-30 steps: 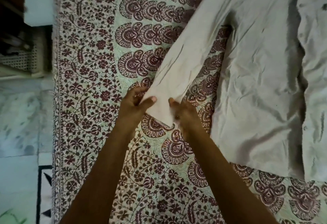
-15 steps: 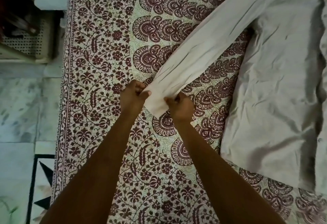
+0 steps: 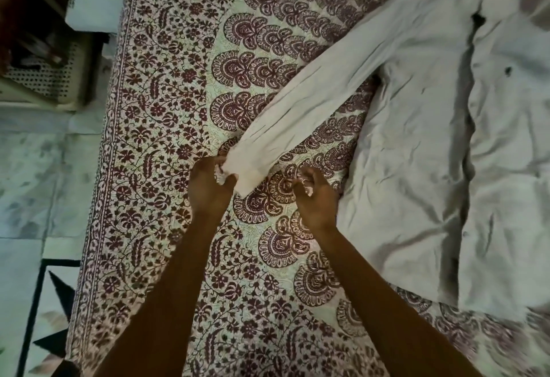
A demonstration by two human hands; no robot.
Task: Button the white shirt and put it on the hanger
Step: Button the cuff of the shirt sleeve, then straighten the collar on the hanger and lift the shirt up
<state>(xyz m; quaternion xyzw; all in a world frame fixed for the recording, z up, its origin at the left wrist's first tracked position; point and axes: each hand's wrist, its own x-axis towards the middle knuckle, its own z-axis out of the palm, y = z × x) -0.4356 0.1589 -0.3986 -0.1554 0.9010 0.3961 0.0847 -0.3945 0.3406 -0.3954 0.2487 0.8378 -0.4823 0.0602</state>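
The white shirt (image 3: 422, 144) lies spread on the patterned bedspread, its front placket with small buttons (image 3: 467, 227) running down the right side. One sleeve (image 3: 312, 102) stretches diagonally toward me. My left hand (image 3: 208, 189) pinches the cuff end (image 3: 238, 168) of that sleeve. To the right of the cuff is my right hand (image 3: 315, 201), apart from it, fingers curled over the bedspread beside the shirt's body. No hanger is in view.
The maroon-and-cream bedspread (image 3: 166, 126) covers the bed, whose left edge (image 3: 98, 198) runs down the frame. Beyond it is marble floor (image 3: 32, 174). A white perforated basket (image 3: 44, 78) and dark wooden furniture (image 3: 26, 4) stand at the upper left.
My right hand has let go of the cuff and moved right, toward the shirt's body. My left hand keeps its hold on the cuff. The view has swung left, showing more of the shirt.
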